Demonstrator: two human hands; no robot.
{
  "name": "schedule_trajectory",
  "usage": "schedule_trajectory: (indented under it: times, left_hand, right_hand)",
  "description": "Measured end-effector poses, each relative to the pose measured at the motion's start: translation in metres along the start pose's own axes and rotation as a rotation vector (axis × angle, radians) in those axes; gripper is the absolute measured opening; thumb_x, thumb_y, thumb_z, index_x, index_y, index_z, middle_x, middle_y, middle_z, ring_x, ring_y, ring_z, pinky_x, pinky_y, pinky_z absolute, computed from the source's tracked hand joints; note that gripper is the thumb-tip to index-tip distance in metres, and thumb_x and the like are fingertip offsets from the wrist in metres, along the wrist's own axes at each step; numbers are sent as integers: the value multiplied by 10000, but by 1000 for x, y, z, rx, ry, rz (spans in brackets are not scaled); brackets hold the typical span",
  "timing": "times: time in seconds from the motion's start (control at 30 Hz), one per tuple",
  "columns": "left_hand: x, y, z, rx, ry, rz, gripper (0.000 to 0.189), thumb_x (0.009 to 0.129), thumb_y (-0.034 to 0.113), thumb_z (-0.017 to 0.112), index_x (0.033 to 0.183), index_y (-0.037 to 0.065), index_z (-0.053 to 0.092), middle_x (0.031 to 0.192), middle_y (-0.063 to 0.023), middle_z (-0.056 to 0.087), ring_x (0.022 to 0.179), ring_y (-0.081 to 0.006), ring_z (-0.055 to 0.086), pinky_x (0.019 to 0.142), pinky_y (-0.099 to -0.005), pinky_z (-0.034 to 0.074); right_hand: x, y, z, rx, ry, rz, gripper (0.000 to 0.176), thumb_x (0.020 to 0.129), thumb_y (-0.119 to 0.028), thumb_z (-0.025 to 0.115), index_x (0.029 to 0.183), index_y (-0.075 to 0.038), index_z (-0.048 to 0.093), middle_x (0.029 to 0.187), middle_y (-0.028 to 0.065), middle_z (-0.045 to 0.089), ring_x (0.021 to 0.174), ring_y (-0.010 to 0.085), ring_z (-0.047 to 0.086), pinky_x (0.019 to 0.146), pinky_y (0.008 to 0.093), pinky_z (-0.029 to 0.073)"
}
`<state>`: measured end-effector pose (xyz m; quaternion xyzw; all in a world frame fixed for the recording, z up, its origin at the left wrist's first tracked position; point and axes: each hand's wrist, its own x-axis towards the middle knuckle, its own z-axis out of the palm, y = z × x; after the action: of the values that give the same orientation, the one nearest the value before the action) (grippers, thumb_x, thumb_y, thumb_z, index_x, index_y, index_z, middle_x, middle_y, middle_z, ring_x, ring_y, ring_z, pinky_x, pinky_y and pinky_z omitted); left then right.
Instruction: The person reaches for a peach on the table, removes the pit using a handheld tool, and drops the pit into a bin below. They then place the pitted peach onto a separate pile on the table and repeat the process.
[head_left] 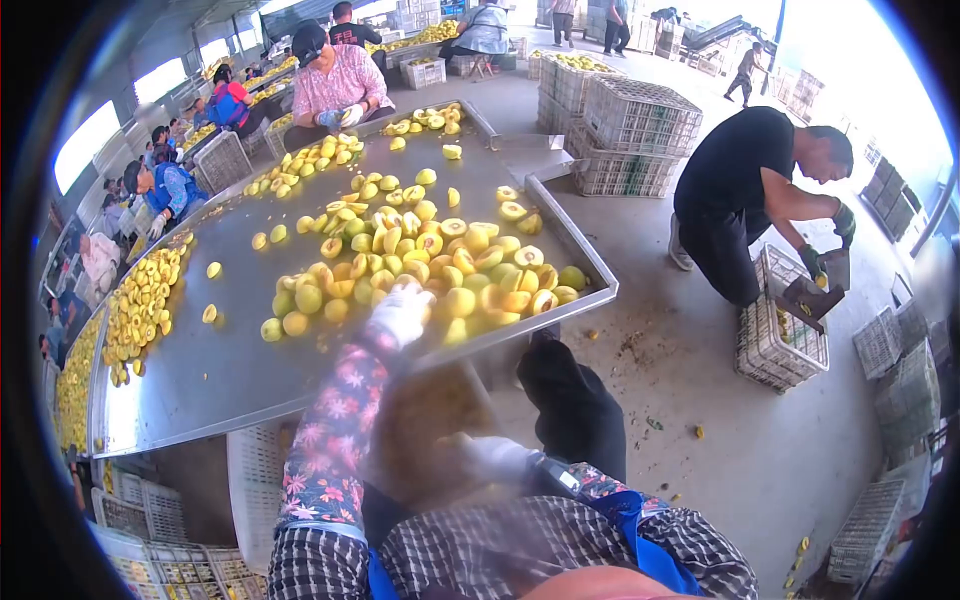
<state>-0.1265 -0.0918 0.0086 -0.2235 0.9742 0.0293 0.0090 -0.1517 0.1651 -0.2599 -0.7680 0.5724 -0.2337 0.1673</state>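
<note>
My left hand [402, 312], in a white glove and a floral sleeve, reaches into the near edge of a heap of halved yellow peaches [430, 243]. Its fingers are curled down among the fruit, and what they grip is hidden. Under the fruit is a metal sorting table [230, 360] with a raised rim. My right hand [495, 458], also gloved in white, is held low in front of my body, below the table's near edge. Motion smears its fingers. Beneath it lies a blurred brownish container [430, 430].
More peach halves [145, 300] cover the table's left side. A person in a pink top [340, 85] stands across the table. To the right, a person in black [745, 170] bends over a crate [785, 345]. Stacked crates [640, 125] stand behind the table's corner.
</note>
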Motion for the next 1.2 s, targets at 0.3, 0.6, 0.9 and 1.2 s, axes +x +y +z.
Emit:
schedule_trajectory:
  times: [0.3,0.6,0.9,1.2]
  left_hand:
    - [-80,-15,8,-1678,380,-326,364,921,361,565,1182,111,607,1039,-67,673,811,-172,630,650,-273,491]
    - [-166,40,6,-2002,481,-465,444,1026,373,317,1193,75,601,1046,-70,654,901,-141,627,703,-276,525]
    - [-166,56,15,-2101,720,-310,424,1020,374,432,1197,10,561,996,-84,639,891,-147,609,839,-268,474]
    - [-166,47,27,-1822,633,-253,460,1031,392,402,1140,-19,577,957,-72,640,878,-126,608,834,-258,467]
  right_hand:
    - [14,-98,-147,138,125,144,316,885,-145,540,1179,-29,554,978,165,602,834,313,609,705,399,528]
    - [76,-150,-211,209,516,139,299,915,-192,572,1165,-40,511,888,205,635,740,405,620,640,458,507]
    - [91,-168,-200,-80,578,75,136,918,-153,572,993,-50,526,786,121,636,646,300,638,559,375,520]
    - [83,-161,-210,-156,299,103,195,919,-179,575,1021,-30,502,780,146,631,648,325,636,566,412,513]
